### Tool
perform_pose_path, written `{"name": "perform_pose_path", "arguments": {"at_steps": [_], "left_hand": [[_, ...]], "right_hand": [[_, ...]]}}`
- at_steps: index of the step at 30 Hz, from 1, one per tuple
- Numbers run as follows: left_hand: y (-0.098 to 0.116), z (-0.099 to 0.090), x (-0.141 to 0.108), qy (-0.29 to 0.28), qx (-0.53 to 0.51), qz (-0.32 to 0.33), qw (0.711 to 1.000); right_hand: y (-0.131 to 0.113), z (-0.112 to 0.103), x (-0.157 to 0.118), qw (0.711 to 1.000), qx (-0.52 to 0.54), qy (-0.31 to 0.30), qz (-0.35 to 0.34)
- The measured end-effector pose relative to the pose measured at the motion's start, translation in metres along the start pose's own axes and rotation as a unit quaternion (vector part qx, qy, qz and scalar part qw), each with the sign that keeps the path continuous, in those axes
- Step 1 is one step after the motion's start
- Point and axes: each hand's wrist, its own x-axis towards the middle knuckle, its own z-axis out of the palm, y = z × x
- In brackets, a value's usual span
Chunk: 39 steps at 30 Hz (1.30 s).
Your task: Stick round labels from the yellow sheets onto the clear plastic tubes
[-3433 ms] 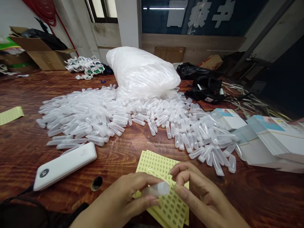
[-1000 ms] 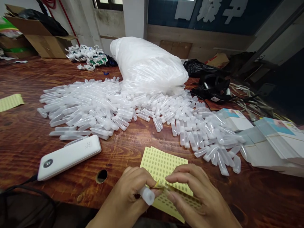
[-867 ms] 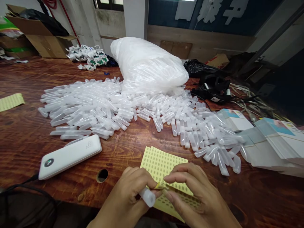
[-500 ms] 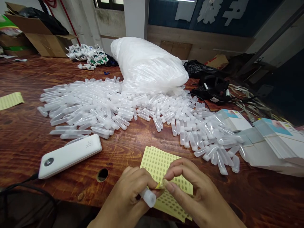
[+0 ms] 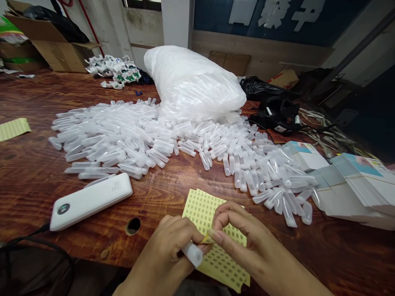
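Note:
My left hand [image 5: 173, 246] is closed around a translucent plastic tube [image 5: 193, 254], its round end pointing toward me and the rest hidden in the palm. A small folded yellow piece of sticker sheet [image 5: 206, 238] shows at the tip of its index finger. My right hand [image 5: 237, 234] has thumb and index finger pinched together at that yellow piece; any single sticker between them is too small to make out. Beneath both hands lie overlapping yellow sticker sheets [image 5: 202, 205] printed with rows of small dark oval marks.
A wide pile of translucent tubes [image 5: 123, 135] spreads across the wooden table [image 5: 166, 197], with a large white plastic bag [image 5: 194, 82] behind. To the left are a white power bank [image 5: 92, 201] with a cable and a table hole [image 5: 133, 226]. Stacked white boxes [image 5: 367, 185] stand right.
My right hand has shifted very slightly up and left, its fingertips still at the yellow piece. The left hand keeps its hold on the tube.

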Motion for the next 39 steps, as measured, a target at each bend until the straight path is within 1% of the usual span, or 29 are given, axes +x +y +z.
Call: {"name": "perform_pose_path", "arguments": {"at_steps": [2, 6, 8, 10, 12, 14, 16, 17, 19, 21, 23, 25, 27, 29, 31, 33, 35, 37, 38, 39], "left_hand": [[0.0, 0.001, 0.001, -0.006, 0.003, -0.02, 1.0], [-0.005, 0.001, 0.001, -0.017, 0.04, -0.05, 0.998], [-0.009, -0.006, 0.003, -0.015, 0.098, -0.047, 0.994], [-0.014, -0.02, 0.012, -0.003, 0.182, -0.027, 0.983], [-0.018, -0.038, 0.032, 0.01, 0.253, -0.003, 0.967], [-0.021, -0.055, 0.061, 0.015, 0.283, 0.017, 0.959], [-0.025, -0.065, 0.094, -0.013, 0.306, 0.051, 0.951], [-0.027, -0.068, 0.111, -0.034, 0.317, 0.067, 0.945], [-0.032, -0.067, 0.141, -0.075, 0.335, 0.089, 0.935], [-0.038, -0.062, 0.163, -0.106, 0.338, 0.098, 0.93], [-0.044, -0.056, 0.176, -0.122, 0.324, 0.094, 0.933], [-0.048, -0.053, 0.182, -0.122, 0.29, 0.082, 0.946], [-0.048, -0.051, 0.181, -0.108, 0.235, 0.061, 0.964], [-0.042, -0.048, 0.173, -0.082, 0.16, 0.028, 0.983], [-0.03, -0.041, 0.157, -0.052, 0.065, -0.015, 0.996], [-0.012, -0.029, 0.134, -0.032, -0.045, -0.066, 0.996], [0.008, -0.015, 0.107, -0.036, -0.158, -0.111, 0.981], [0.026, -0.001, 0.08, -0.033, -0.241, -0.148, 0.959], [0.033, 0.005, 0.069, -0.025, -0.284, -0.167, 0.944], [0.039, 0.009, 0.059, -0.01, -0.354, -0.195, 0.915]], "right_hand": [[0.003, 0.001, 0.002, 1.0, 0.005, 0.01, -0.003], [0.009, 0.0, 0.007, 0.998, 0.019, 0.053, -0.008], [0.012, -0.002, 0.008, 0.998, 0.02, 0.063, 0.0], [0.015, -0.002, 0.008, 0.997, 0.018, 0.071, 0.005], [0.019, -0.002, 0.006, 0.996, 0.02, 0.087, 0.005], [0.024, -0.001, 0.003, 0.995, 0.025, 0.101, 0.003], [0.028, -0.001, 0.0, 0.994, 0.029, 0.105, -0.002], [0.03, -0.001, -0.002, 0.994, 0.029, 0.105, -0.006], [0.033, -0.002, -0.006, 0.994, 0.03, 0.105, -0.007], [0.035, -0.005, -0.012, 0.994, 0.032, 0.106, 0.001], [0.036, -0.008, -0.018, 0.993, 0.036, 0.11, 0.01], [0.037, -0.011, -0.025, 0.992, 0.041, 0.118, 0.011], [0.039, -0.013, -0.03, 0.989, 0.047, 0.138, 0.006], [0.041, -0.014, -0.034, 0.985, 0.045, 0.164, 0.002], [0.042, -0.014, -0.036, 0.98, 0.034, 0.196, -0.008], [0.041, -0.012, -0.037, 0.973, 0.019, 0.228, -0.029], [0.036, -0.009, -0.036, 0.963, 0.012, 0.263, -0.062], [0.028, -0.005, -0.035, 0.954, 0.011, 0.285, -0.093], [0.025, -0.002, -0.034, 0.952, 0.012, 0.289, -0.101], [0.021, 0.0, -0.034, 0.952, 0.016, 0.287, -0.103]]}}
